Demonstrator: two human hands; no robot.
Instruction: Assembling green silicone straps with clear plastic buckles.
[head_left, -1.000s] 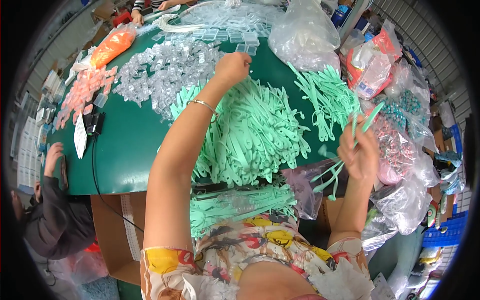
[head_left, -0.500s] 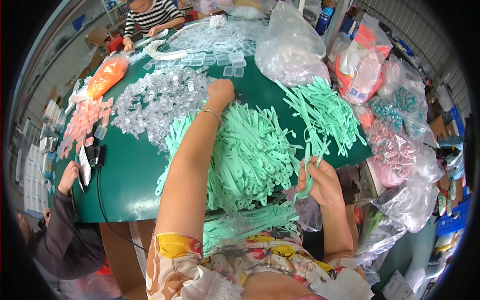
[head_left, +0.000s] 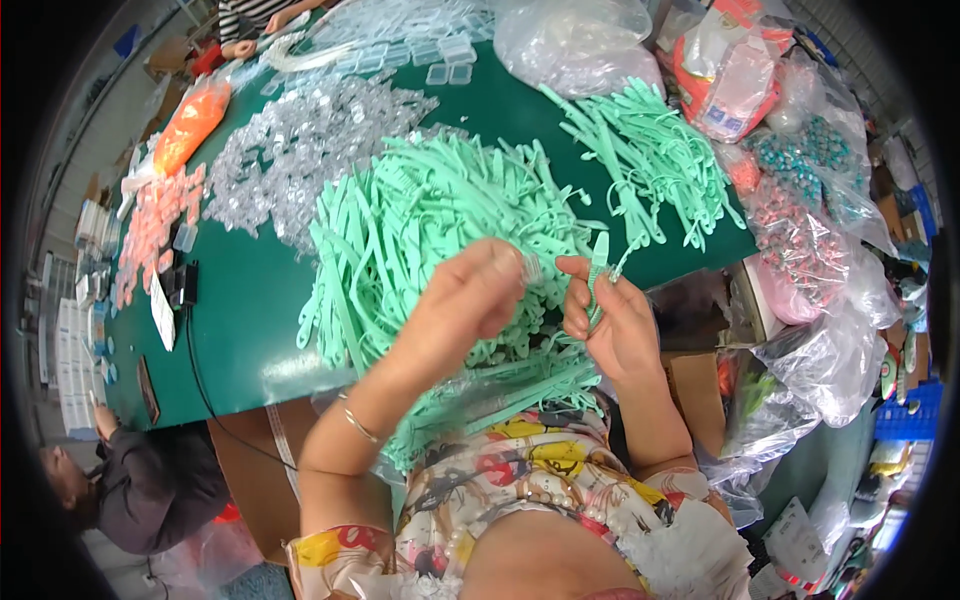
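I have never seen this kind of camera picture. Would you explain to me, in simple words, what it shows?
There is no machine here, only a person's two bare hands. A wide fisheye camera worn on the person's head looks down, so straight edges seem bent. The right hand holds a mint-green strap. The left hand, close beside it, holds a small clear piece, somewhat blurred. On the green table lie a large strap pile, a smaller strap pile to the right, and clear plastic pieces to the left.

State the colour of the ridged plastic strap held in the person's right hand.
The ridged plastic strap is mint green, clearest in the head view.
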